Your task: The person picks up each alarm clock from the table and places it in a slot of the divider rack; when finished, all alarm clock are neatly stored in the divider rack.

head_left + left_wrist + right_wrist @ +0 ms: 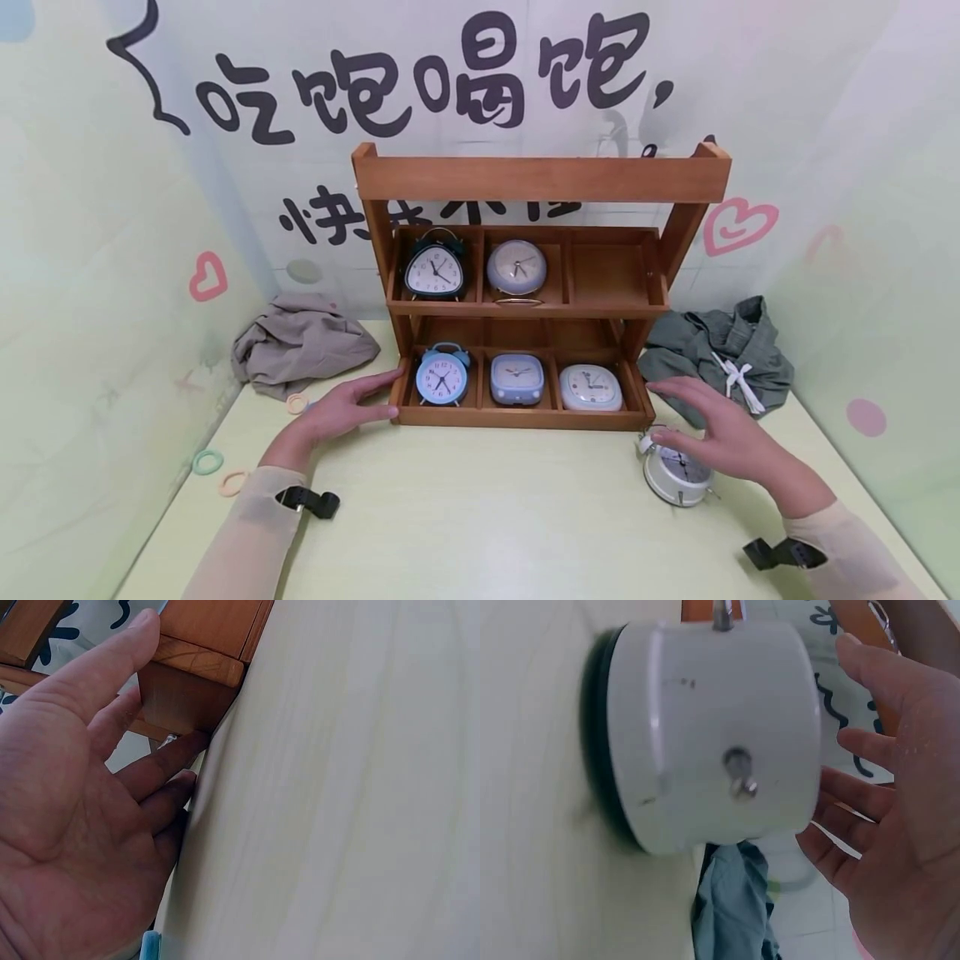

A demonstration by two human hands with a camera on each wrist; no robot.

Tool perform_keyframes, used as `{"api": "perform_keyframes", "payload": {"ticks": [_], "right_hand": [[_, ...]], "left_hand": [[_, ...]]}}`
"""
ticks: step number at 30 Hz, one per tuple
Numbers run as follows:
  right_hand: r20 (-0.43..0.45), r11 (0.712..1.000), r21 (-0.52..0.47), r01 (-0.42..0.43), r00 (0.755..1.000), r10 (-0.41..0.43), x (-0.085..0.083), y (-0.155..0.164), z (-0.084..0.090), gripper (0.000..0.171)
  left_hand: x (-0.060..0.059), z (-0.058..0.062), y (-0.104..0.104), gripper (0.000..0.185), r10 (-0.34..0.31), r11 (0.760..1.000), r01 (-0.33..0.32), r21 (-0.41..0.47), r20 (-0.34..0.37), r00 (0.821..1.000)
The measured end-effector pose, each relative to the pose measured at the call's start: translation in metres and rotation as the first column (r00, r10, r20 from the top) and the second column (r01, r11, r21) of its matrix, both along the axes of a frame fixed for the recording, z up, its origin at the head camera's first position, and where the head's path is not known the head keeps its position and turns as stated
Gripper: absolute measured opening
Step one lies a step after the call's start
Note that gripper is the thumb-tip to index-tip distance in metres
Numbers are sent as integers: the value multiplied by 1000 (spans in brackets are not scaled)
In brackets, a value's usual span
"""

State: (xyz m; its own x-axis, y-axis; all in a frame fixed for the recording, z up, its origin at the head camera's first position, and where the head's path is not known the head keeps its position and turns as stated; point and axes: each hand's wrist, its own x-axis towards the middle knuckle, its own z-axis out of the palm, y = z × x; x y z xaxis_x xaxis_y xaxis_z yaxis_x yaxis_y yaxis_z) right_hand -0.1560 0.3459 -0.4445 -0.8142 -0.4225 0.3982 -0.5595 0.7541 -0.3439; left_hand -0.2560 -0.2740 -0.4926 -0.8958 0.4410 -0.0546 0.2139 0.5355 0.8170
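A brown wooden two-tier shelf (pixel 525 190) stands against the back wall with clocks in its compartments. My left hand (pixel 333 414) touches the left end of the lower tier, its thumb and fingers extended; the left wrist view shows them against the wooden corner (pixel 191 697). My right hand (pixel 731 433) is spread near the tier's right corner, over a white alarm clock (pixel 677 490). That clock lies face up on the table, partly hidden by the hand. In the right wrist view, the fingers are uncurled beside the clock's white casing (pixel 712 735).
The upper tier holds a dark green clock (pixel 434 271) and a lavender clock (pixel 517 267); its right compartment is bare. Below sit a blue twin-bell clock (pixel 442 377), a blue square clock (pixel 517 379) and a white clock (pixel 591 387). Crumpled cloths (pixel 303 342) (pixel 720 354) flank the shelf.
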Motion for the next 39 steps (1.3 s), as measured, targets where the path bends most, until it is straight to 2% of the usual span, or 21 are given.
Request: {"api": "perform_keyframes", "payload": {"ticks": [5,10,16,23,26,32,39], "right_hand": [[66,997,-25,-71,995,72,-6,9,-7,73],[159,988,-68,-140,976,150,-7,16,-9,67],[263,984,-90,-156,949,175,-3,23,-5,64],[437,980,-108,-169,877,199,0,31,0,75],[454,975,-118,-189,863,222,0,34,0,78],[428,965,-110,-239,865,263,0,39,-3,79],[495,972,-75,-224,837,232,3,40,-2,87]], "left_hand": [[1,-1,-3,76,6,1000,-6,-2,-3,1000],[1,0,-4,76,8,1000,-8,-2,-4,1000],[-1,1,-3,76,0,1000,0,5,1,1000],[-3,-2,-3,76,1,1000,-2,16,12,1000],[-2,-1,-3,76,4,1000,-4,14,11,1000],[-1,-2,-2,76,0,1000,0,0,7,1000],[-1,-2,-1,76,1,1000,-1,-6,2,1000]]}}
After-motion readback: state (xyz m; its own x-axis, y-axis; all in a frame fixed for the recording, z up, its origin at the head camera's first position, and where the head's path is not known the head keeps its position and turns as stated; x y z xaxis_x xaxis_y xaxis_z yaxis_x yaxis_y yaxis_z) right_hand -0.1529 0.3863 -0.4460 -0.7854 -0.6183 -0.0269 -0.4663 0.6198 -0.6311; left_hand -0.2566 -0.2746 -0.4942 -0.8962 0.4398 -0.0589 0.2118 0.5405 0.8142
